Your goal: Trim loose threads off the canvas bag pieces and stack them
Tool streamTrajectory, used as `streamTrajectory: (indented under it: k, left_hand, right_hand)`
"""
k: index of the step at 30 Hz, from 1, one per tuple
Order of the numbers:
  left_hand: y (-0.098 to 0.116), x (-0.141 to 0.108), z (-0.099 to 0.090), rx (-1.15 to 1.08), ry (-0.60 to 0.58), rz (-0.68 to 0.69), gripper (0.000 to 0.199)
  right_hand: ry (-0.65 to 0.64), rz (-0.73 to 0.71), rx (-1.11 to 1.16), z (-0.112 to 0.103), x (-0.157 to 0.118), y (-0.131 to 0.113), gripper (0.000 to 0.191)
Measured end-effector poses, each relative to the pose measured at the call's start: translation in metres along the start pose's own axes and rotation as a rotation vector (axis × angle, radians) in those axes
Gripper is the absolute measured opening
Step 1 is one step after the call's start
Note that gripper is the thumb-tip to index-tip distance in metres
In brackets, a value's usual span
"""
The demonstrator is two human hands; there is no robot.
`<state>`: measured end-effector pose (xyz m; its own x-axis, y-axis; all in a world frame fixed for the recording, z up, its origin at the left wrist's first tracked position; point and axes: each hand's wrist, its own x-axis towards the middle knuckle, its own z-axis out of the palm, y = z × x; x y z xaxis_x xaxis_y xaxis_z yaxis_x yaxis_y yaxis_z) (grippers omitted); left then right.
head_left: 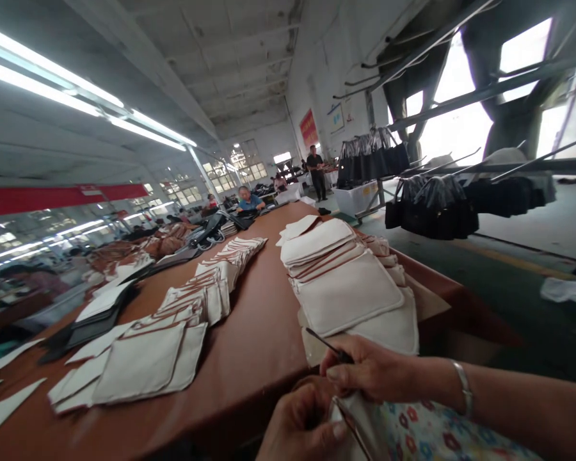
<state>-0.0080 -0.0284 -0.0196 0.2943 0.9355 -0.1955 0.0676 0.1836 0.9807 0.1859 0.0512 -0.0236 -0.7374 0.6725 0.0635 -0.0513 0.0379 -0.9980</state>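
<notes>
My left hand (300, 422) is closed on a cream leather-like piece (367, 419) with a dark line, perhaps a seam or zip, along it. The piece is held low, over my lap at the table's near edge. Right beside it, my right hand (365, 368) grips a thin dark pointed tool (322, 339) whose tip points up and left; its exact kind is unclear. The fingers of both hands nearly meet at the piece's upper edge. Just beyond my right hand lies a stack of cream panels (350, 294) with brown edges.
The brown-covered table (249, 339) stretches away ahead. On its left lie rows of overlapping cream panels (144, 362) and dark pieces (100, 320). Black bags (432, 208) hang from a metal rack at right. A person in blue (249, 200) sits at the far end; another stands behind.
</notes>
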Motion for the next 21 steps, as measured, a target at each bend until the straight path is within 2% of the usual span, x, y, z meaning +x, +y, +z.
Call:
streamTrajectory:
  k: [3, 8, 12, 15, 17, 21]
  left_hand:
    - [-0.003, 0.008, 0.002, -0.079, -0.032, 0.022, 0.043]
    - [-0.007, 0.014, 0.005, -0.061, 0.043, 0.0, 0.038]
    - [-0.009, 0.015, 0.004, -0.096, 0.002, -0.023, 0.036]
    - [-0.006, 0.016, 0.005, 0.027, 0.041, -0.062, 0.038]
    - [-0.002, 0.016, 0.007, 0.164, 0.092, -0.08, 0.035]
    - [0.008, 0.015, 0.017, 0.374, 0.157, -0.038, 0.026]
  right_hand:
    - [-0.005, 0.039, 0.048, -0.001, -0.001, -0.004, 0.025]
    - [-0.003, 0.027, 0.043, -0.003, -0.005, -0.008, 0.024]
    - [-0.025, 0.007, -0.001, -0.01, -0.008, -0.007, 0.026]
    - [-0.045, -0.053, -0.113, -0.014, -0.01, -0.003, 0.036]
    - [-0.063, -0.045, -0.178, -0.015, -0.01, 0.0, 0.04]
    - [-0.079, -0.03, -0.264, -0.012, -0.011, 0.003, 0.018]
